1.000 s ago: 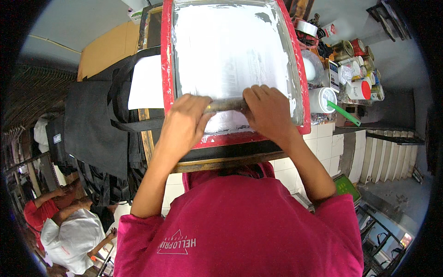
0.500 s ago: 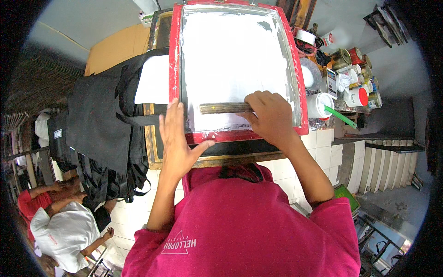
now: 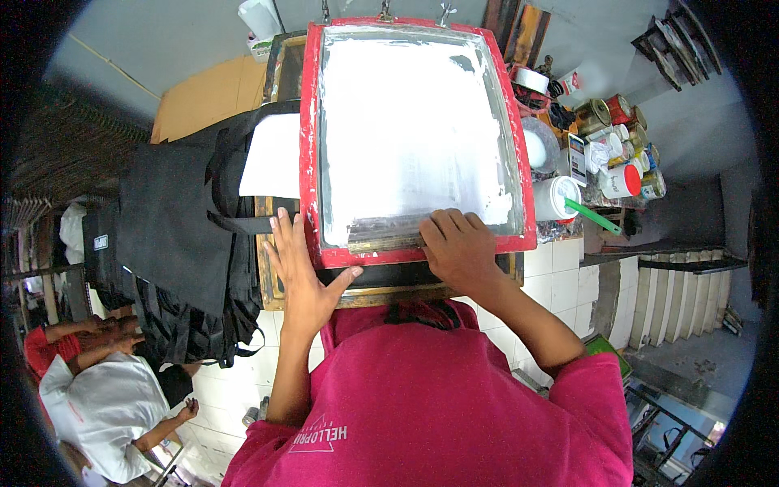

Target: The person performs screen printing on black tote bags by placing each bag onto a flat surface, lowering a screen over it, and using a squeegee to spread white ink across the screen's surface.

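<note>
A red-framed printing screen (image 3: pixel 310 154) lies in front of me, its mesh mostly coated with white ink (image 3: pixel 414 122). My right hand (image 3: pixel 461 252) is wrapped round the right part of a squeegee (image 3: pixel 377 235), whose wooden bar lies across the mesh just inside the near rail. The squeegee's right end is hidden under my fingers. At the near left corner of the frame rests my left hand (image 3: pixel 304 280), fingers spread and thumb stretched along the near rail. Beneath the screen is a wood-edged board (image 3: pixel 365 300) with a black surface.
Black fabric bags (image 3: pixel 178 219) with straps are piled at the left, beside a white sheet (image 3: pixel 272 158). Ink cans (image 3: pixel 594 116) and a white tub (image 3: pixel 556 199) with a green stick (image 3: pixel 594 217) crowd the right. Clamps (image 3: pixel 385 10) stand at the screen's far edge. Another person (image 3: pixel 105 406) is at lower left.
My right hand has drawn the squeegee toward me, to the near end of the mesh. My left hand stays at the corner with its fingers more spread. The whole view has shifted slightly.
</note>
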`<state>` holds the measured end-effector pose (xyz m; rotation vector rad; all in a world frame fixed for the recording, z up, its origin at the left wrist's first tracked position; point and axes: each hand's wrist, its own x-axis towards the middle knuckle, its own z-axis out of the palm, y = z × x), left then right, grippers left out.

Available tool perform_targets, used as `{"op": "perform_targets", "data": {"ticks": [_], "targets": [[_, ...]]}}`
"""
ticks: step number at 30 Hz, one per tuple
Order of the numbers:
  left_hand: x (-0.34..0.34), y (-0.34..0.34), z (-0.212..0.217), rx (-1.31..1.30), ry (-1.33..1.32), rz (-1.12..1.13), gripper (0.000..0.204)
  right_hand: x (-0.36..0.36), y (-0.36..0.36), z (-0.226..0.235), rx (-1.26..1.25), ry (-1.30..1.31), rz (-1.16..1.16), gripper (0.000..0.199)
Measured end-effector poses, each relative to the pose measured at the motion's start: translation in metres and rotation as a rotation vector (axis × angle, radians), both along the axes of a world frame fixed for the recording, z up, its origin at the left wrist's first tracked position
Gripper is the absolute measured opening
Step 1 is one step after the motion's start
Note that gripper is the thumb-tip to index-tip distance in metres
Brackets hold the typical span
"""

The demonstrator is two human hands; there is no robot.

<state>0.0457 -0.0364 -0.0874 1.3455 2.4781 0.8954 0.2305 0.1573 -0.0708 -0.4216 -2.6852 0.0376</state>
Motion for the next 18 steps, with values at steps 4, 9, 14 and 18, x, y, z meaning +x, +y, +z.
{"op": "perform_targets", "data": {"ticks": [4, 9, 14, 18], "targets": [[-0.002, 0.003, 0.006, 0.011, -0.008, 0.003, 0.115, -0.026, 0.032, 0.005, -0.010, -0.021, 0.007, 0.013], [-0.011, 0.004, 0.013, 0.017, -0.015, 0.000, 0.114, -0.067, 0.092, 0.000, 0.065, 0.011, -0.014, 0.010], [-0.020, 0.010, 0.024, 0.022, -0.028, 0.004, 0.107, -0.117, 0.163, 0.015, 0.064, -0.085, -0.062, 0.022], [-0.031, 0.022, 0.036, 0.014, -0.114, -0.058, 0.093, -0.147, 0.220, 0.042, -0.163, -0.195, -0.115, 0.047]]}}
